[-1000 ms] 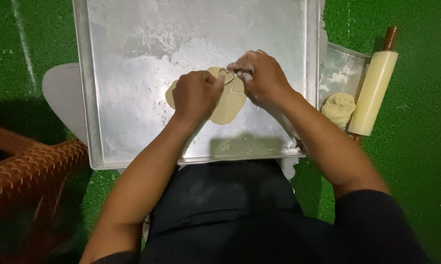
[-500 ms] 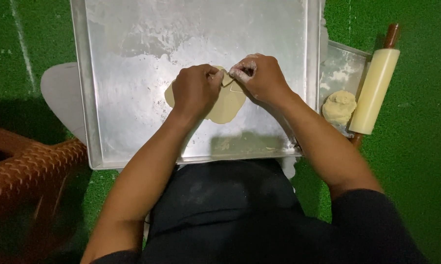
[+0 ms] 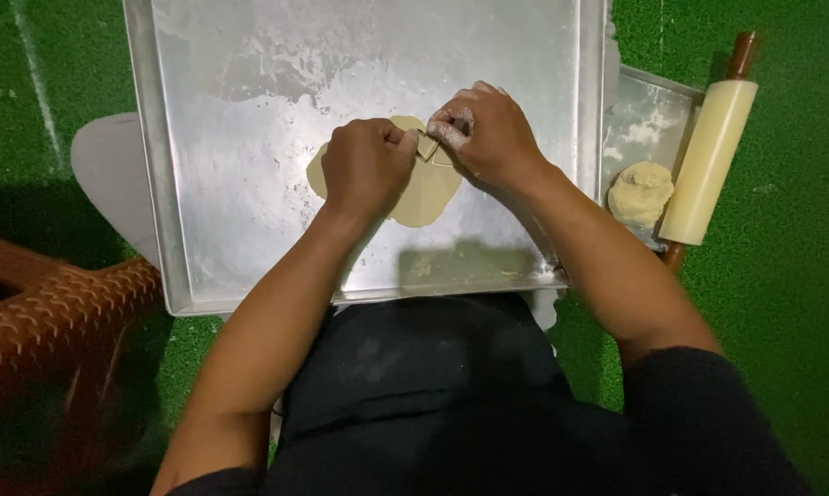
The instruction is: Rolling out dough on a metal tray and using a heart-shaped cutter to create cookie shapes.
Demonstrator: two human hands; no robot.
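Green turf-like floor (image 3: 782,303) all around, underfoot and beyond every edge. Centred on it, a big flour-dusted metal tray (image 3: 249,230) with a raised rim on all sides; much bare, floured room toward the far and left walls, less toward the near rim. Off the left, a brown woven plastic stool (image 3: 47,321) and a pale flat board (image 3: 111,174) partly under the tray. Off the right, a smaller floured metal sheet (image 3: 644,119), a cream rolling pin (image 3: 708,161) with dark handles lying lengthwise, and just beside it a lump of dough (image 3: 639,191) not yet rolled. Near the tray's middle, a flat rolled dough sheet (image 3: 428,197), already thin and roundish, with one small flap turned up at its far edge; judged early in the folding, most of the sheet flat. Left hand (image 3: 366,170) curled, fingers pinching that flap; right hand (image 3: 488,133) floury, closed narrow on the same fold, knuckles touching.
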